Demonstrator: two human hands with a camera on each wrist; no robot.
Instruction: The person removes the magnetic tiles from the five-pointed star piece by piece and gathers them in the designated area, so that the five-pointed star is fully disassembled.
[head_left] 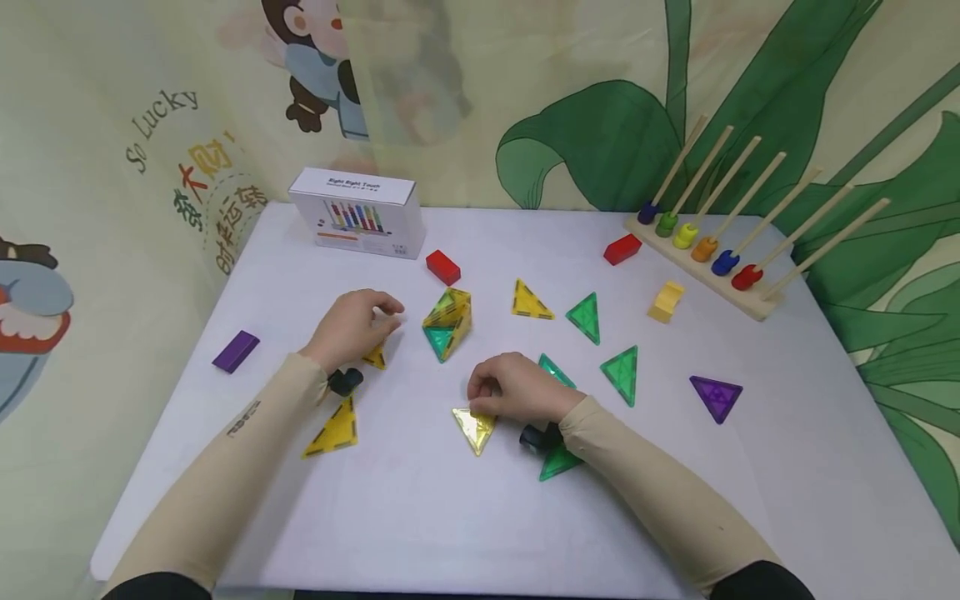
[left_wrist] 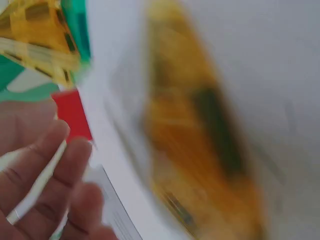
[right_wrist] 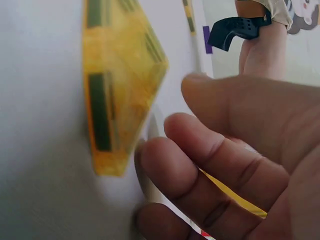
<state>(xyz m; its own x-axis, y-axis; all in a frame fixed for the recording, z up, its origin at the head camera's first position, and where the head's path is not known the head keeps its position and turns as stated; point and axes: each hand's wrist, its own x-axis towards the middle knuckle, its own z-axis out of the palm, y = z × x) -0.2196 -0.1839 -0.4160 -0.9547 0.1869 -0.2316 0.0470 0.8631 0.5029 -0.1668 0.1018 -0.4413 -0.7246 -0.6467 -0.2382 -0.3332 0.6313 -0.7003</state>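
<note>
Both hands work on the white table [head_left: 420, 517], among flat see-through triangle tiles.

Right hand [head_left: 517, 390]: rests near the middle of the table, toward the front edge, fingers curled down onto the top edge of a yellow triangle tile [head_left: 474, 429] lying flat with its tip toward the front edge. The right wrist view shows the fingertips [right_wrist: 170, 172] touching this tile's edge [right_wrist: 117, 90]; whether they pinch it or only press on it cannot be told. A green tile [head_left: 558, 461] lies partly under the right wrist, another green tile [head_left: 557, 369] just behind the hand.

Left hand [head_left: 352, 327]: left of centre, fingers curled loosely over a small yellow tile [head_left: 375, 357] that shows under the palm. Grip not visible; the left wrist view is badly blurred, showing only a yellow smear [left_wrist: 200, 145] and relaxed fingers [left_wrist: 45, 170].

Between the hands, slightly toward the back edge: a small pyramid of yellow and green tiles [head_left: 447, 322], touched by neither hand.

Another yellow tile [head_left: 333, 431] lies beside the left forearm.

Other items: white box [head_left: 355, 212] near the back left corner; wooden peg rack [head_left: 701, 250] at the back right; two red blocks [head_left: 443, 267] [head_left: 622, 248]; a yellow block [head_left: 665, 301]; a purple block [head_left: 236, 351] near the left edge; a purple tile [head_left: 716, 397] toward the right edge.
</note>
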